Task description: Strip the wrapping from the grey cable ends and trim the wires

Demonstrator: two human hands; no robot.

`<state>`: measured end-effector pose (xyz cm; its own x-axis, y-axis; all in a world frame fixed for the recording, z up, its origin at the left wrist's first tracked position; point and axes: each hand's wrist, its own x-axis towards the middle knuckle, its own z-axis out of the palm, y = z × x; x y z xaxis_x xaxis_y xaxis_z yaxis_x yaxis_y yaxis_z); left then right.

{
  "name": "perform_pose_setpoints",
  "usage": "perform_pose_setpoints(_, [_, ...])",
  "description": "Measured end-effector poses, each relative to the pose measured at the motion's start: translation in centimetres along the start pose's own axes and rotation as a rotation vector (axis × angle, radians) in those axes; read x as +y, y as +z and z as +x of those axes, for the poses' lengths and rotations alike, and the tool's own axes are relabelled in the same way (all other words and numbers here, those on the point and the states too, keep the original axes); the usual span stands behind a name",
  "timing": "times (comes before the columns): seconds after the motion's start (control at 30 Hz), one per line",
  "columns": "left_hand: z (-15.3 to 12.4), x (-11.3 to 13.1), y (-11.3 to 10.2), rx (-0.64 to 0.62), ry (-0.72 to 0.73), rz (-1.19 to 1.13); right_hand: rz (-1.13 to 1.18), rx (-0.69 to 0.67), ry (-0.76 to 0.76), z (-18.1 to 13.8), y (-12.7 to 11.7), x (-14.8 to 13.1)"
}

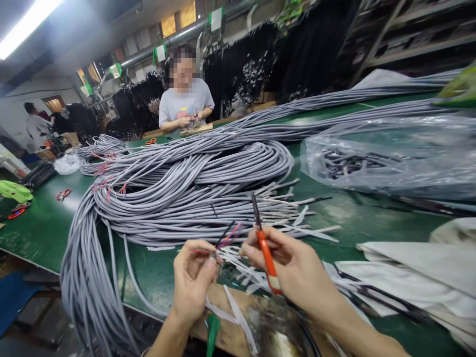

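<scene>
My left hand (195,280) is closed in a pinch on the stripped end of a cable. Thin coloured wires (231,235), black, red, pink and purple, fan out from its fingertips. In my right hand (288,263) is an orange-handled tool (266,255) with a long, narrow dark tip pointing up and away. The right thumb and index finger reach toward the wires; whether they touch them I cannot tell. White strips (241,267) lie under and between both hands. Below them is a worn wooden board (226,327), with a green handle (212,334) in front.
Bundled grey cables (178,198) cover the green table (148,277) and hang over its front edge. A clear plastic bag (390,153) of dark parts and pale cloth (420,258) lie right. Orange-handled scissors (63,194) lie left. A co-worker (186,106) sits across, handling something small.
</scene>
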<state>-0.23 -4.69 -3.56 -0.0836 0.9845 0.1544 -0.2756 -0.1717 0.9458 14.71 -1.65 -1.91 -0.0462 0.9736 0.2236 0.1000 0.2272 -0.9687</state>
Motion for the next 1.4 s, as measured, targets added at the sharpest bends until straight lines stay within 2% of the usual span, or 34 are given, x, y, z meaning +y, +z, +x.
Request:
perform_pose_setpoints(0.1, [-0.2,-0.2,-0.5,0.061,0.152,0.137,-0.308,-0.012,-0.257,-0.3,-0.3,0.1])
perform_pose_setpoints(0.2, [-0.3,-0.3,-0.5,0.059,0.296,0.218,-0.468,-0.035,-0.468,-0.7,-0.1,0.4])
perform_pose_setpoints(0.37, [-0.4,-0.3,-0.6,-0.002,0.417,0.357,-0.599,-0.057,-0.611,-0.7,-0.3,1.2])
perform_pose_setpoints(0.47, [-0.3,-0.3,-0.8,0.065,0.436,0.357,-0.659,0.026,-0.675,-0.3,-0.8,1.4])
perform_pose_setpoints(0.57, [-0.3,-0.3,-1.0,0.116,0.439,0.358,-0.679,0.032,-0.721,-0.2,-1.0,1.2])
perform_pose_setpoints(0.73, [-0.6,-0.3,-0.8,0.089,0.456,0.474,-0.734,0.003,-0.807,-0.6,-0.5,1.4])
perform_pose_setpoints(0.9, [-0.8,-0.4,-0.7,0.072,0.504,0.577,-0.739,-0.087,-0.761,-0.9,-0.4,1.8])
perform_pose_setpoints(1.07, [-0.7,-0.7,-0.9,0.049,0.572,0.561,-0.794,-0.132,-0.740,-1.1,-0.8,1.5])
perform_pose_setpoints(1.2, [-0.7,-0.6,-0.9,0.031,0.529,0.501,-0.809,-0.192,-0.738,-1.3,-0.8,1.4])
perform_pose_setpoints(1.27, [-0.7,-0.6,-0.9,0.021,0.491,0.454,-0.795,-0.181,-0.757,-1.4,-0.6,1.4])
perform_pose_setpoints(1.4, [-0.3,-0.7,-0.6,0.047,0.262,0.293,-0.732,-0.109,-0.782,-1.2,-0.7,1.0])
